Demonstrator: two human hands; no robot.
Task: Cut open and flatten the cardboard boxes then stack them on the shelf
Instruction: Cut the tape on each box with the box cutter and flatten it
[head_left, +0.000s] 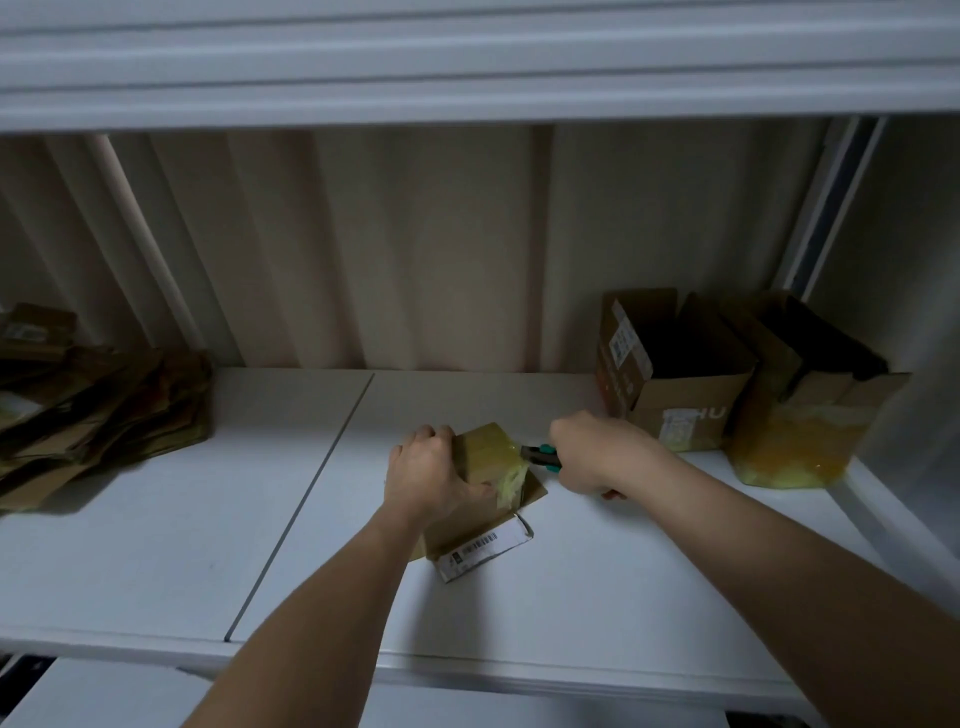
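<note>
At the far left of the white shelf lies a loose stack of flattened cardboard, its sheets fanned out and dim in the shadow, well apart from the hands. A thin seam runs diagonally across the shelf surface between that stack and the work going on in the middle.

There the left hand sits on top of a small cardboard box, fingers curled over its far edge and thumb pressed against the near side, so it is clamped on the box and holds it down against the shelf. Yellowish tape crosses the top of the box, and a white barcode label hangs off its near corner, partly peeled.

Just right of the box, the right hand is wrapped tight round a utility knife with a teal and black body. The knife's tip meets the taped edge of the box; the blade itself is too small to make out.

Further right, against the back wall, stand 2 upright boxes. The open brown box has its flaps up, and touching its right side is a taped box with yellow tape over its front.
</note>
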